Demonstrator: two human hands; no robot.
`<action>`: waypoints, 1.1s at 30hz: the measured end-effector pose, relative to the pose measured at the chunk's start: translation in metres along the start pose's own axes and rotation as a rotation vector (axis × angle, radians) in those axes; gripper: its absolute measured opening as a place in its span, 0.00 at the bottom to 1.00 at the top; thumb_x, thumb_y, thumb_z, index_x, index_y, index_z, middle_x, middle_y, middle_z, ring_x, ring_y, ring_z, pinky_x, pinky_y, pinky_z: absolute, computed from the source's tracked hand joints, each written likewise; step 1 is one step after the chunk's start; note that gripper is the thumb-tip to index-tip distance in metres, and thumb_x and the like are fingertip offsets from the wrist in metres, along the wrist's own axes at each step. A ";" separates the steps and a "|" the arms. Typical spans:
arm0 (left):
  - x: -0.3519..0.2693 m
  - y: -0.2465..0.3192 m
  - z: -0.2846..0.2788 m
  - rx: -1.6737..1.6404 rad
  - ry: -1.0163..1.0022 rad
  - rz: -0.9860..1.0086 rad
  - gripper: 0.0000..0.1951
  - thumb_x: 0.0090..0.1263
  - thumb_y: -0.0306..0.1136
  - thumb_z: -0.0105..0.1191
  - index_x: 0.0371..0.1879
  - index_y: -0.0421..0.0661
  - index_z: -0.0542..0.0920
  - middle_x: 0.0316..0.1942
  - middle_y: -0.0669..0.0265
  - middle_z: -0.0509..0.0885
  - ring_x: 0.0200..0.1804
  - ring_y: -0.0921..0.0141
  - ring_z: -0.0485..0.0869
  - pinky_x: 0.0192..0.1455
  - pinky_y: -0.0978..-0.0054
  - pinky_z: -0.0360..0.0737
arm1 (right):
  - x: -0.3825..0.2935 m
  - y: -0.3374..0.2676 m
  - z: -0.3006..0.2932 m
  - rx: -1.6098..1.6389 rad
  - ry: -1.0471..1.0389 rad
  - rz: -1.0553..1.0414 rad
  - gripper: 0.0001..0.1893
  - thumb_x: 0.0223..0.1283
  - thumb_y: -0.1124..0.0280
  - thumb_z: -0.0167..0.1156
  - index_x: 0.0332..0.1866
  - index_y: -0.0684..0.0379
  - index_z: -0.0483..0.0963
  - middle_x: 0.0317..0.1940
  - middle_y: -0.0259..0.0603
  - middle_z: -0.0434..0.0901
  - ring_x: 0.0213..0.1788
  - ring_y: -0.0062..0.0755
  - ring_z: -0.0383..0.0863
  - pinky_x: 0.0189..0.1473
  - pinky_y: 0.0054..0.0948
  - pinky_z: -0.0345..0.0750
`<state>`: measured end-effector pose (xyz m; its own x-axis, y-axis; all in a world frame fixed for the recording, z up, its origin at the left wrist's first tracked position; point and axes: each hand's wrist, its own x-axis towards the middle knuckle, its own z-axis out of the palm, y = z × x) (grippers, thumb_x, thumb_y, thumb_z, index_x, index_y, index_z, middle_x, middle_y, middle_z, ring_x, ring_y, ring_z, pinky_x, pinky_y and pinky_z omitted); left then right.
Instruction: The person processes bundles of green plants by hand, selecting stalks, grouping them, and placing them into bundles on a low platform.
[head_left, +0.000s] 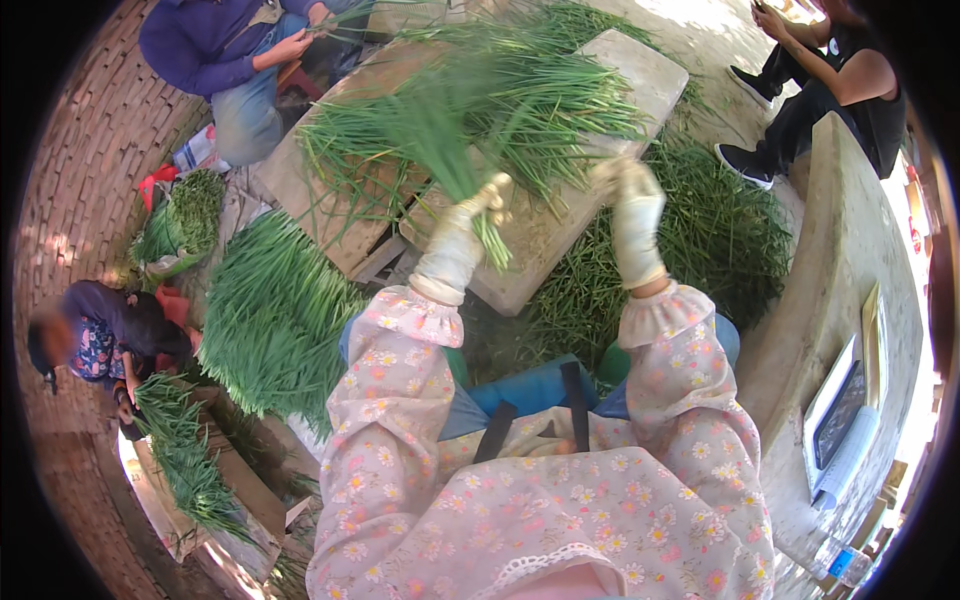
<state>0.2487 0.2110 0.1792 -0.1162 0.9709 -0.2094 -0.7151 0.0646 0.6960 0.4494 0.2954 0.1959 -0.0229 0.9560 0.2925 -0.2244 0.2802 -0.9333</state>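
Note:
My left hand (480, 206), in a whitish glove, grips a bunch of long green chive-like stalks (439, 142). Their pale cut ends stick out below the fist, and the leafy tops blur away from me. My right hand (634, 195), gloved too, is raised over the right edge of a stone-like slab (532, 247); motion blurs its fingers, so I cannot tell whether they hold anything. Across the slab and the board (330, 225) beside it spreads a loose heap of the same greens (555, 97).
Neatly stacked greens (270, 315) lie at my left; loose trimmings (712, 217) cover the ground at right. A low concrete wall (817, 247) bears a notebook (832, 420) and a plastic bottle (844, 562). Several people sit around, one handling greens on a cardboard box (247, 487).

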 end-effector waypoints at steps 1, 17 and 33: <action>0.000 0.005 -0.001 -0.064 0.024 0.057 0.16 0.63 0.31 0.54 0.49 0.36 0.74 0.23 0.73 0.75 0.24 0.77 0.72 0.42 0.72 0.77 | 0.013 -0.005 -0.012 0.146 0.118 0.014 0.14 0.66 0.63 0.48 0.30 0.59 0.76 0.25 0.31 0.80 0.25 0.13 0.71 0.28 0.16 0.68; 0.006 -0.016 -0.001 -0.082 0.189 0.012 0.07 0.62 0.29 0.55 0.38 0.44 0.76 0.22 0.69 0.74 0.19 0.73 0.68 0.29 0.73 0.72 | -0.012 0.077 0.016 -0.810 -0.177 0.031 0.11 0.50 0.61 0.61 0.29 0.58 0.76 0.25 0.43 0.77 0.29 0.43 0.77 0.37 0.33 0.74; -0.003 -0.032 0.020 0.168 0.087 -0.038 0.08 0.60 0.32 0.57 0.34 0.40 0.81 0.20 0.75 0.74 0.20 0.81 0.68 0.21 0.85 0.63 | -0.046 0.019 0.032 -0.054 -0.465 0.473 0.07 0.57 0.72 0.59 0.34 0.65 0.76 0.31 0.36 0.78 0.32 0.21 0.76 0.36 0.22 0.74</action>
<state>0.2854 0.2109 0.1715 -0.1561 0.9438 -0.2914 -0.5961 0.1452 0.7897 0.4151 0.2535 0.1716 -0.5275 0.8433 -0.1030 -0.0379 -0.1445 -0.9888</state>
